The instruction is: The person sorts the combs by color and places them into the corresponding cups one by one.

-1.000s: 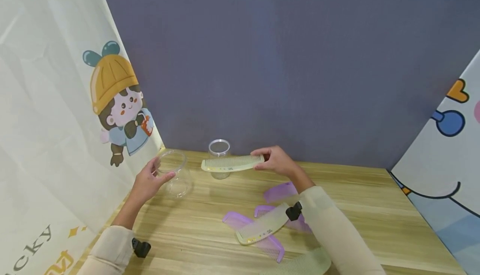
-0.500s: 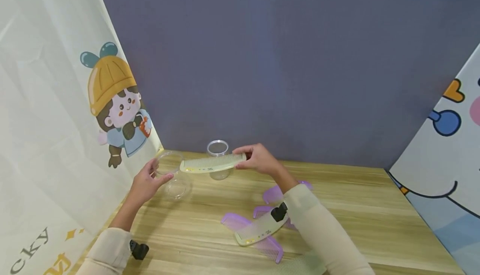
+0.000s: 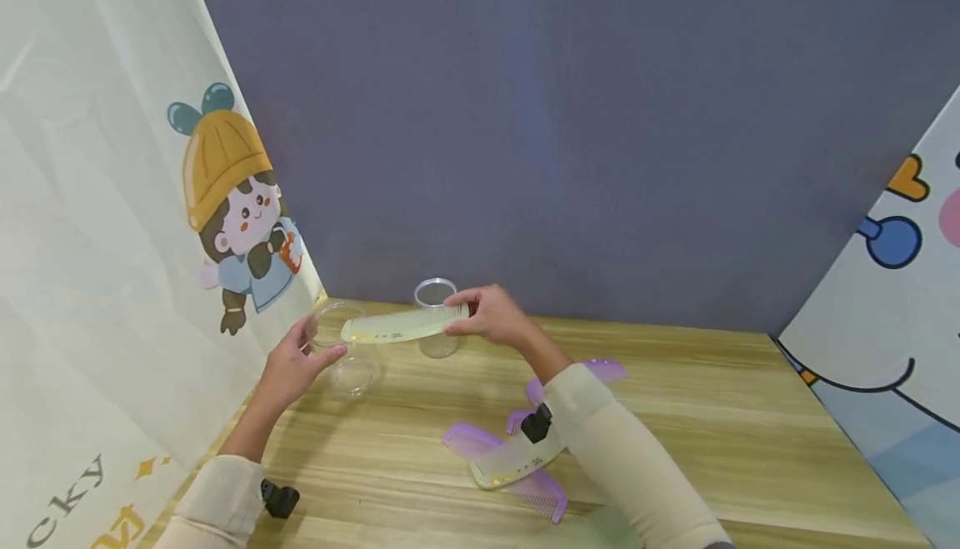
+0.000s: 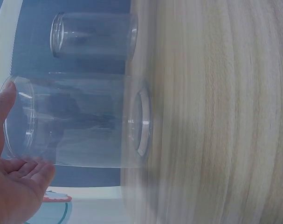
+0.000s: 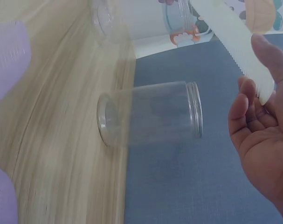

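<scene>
My left hand (image 3: 297,363) grips a clear plastic jar (image 4: 90,123) near its rim, thumb on one side and fingers on the other; the jar stands upright on the wooden table. Between the thumb and fingers of my right hand (image 3: 497,316) is one end of a pale green comb (image 3: 401,326), held level. Its far end overlaps the mouth of the gripped jar in the head view. Behind the comb stands a second, narrower-looking clear jar (image 5: 153,114), upright near the back wall, with nothing in it.
A pale green comb (image 3: 517,459) lies across a purple comb (image 3: 551,495) at the table's middle front. More purple combs (image 3: 603,368) lie partly under the right sleeve. Another green comb (image 3: 592,532) is at the front edge. A grey-blue wall (image 3: 525,157) rises behind.
My right hand has carried the green comb leftward, from in front of the second jar to the mouth of the gripped jar. My left hand has stayed nearly still.
</scene>
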A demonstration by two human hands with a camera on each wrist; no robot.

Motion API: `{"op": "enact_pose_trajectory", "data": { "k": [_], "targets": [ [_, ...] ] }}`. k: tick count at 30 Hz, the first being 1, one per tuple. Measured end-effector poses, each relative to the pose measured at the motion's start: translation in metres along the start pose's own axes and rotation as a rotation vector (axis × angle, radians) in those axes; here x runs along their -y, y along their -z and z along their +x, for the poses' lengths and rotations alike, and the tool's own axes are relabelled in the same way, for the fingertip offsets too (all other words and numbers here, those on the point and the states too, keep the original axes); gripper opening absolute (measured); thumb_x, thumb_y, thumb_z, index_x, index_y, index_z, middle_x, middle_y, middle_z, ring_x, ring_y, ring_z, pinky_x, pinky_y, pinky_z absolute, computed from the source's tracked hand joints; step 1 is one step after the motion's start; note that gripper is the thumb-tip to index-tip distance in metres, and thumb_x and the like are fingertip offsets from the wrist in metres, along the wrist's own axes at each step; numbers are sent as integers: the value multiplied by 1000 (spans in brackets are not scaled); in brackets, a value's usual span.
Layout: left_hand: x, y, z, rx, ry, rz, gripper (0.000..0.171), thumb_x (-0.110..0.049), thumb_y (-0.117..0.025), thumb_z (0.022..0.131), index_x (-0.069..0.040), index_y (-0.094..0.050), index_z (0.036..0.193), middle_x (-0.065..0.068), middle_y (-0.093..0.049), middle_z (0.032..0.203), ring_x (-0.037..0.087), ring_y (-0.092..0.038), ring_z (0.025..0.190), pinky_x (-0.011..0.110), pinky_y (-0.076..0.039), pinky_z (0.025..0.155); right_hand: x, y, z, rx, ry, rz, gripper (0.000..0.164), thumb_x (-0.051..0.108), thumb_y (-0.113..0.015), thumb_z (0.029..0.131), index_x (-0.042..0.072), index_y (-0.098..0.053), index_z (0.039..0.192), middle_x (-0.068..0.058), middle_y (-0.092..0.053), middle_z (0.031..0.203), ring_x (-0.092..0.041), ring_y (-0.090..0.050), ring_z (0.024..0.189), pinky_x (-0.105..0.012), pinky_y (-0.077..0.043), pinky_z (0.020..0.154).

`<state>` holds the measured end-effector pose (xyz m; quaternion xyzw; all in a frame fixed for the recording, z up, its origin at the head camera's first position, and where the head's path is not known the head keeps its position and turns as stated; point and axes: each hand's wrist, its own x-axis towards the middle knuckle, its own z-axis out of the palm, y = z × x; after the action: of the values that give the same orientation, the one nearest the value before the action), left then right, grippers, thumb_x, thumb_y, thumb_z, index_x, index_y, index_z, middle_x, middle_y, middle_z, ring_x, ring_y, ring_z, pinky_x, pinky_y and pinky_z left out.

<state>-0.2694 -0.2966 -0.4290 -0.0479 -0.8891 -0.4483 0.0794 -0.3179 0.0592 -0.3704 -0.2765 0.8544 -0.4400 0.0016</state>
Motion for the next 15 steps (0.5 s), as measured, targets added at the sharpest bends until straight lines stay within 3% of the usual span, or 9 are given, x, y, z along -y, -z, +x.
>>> {"op": "enact_pose_trajectory", "data": {
  "k": [9,15],
  "targets": [
    [3,0,1,-20,-14,-15,96,-37,-78,91,10,-24,156,35,-33,158,53,-37,145,57,-36,121,8,-9,8,-34,19,-11,47,20,-89,78,5,-74,121,3,-64,72,-7,-47,62,-19,-40,53],
    [3,-1,1,-13,-12,-13,98,-39,-78,91,9,-23,157,35,-33,159,51,-36,145,56,-37,120,14,-17,12,-57,-32,138,49,16,-86,82,0,-70,126,-1,-67,79,-6,-54,68,-19,-44,56]
  ]
}}
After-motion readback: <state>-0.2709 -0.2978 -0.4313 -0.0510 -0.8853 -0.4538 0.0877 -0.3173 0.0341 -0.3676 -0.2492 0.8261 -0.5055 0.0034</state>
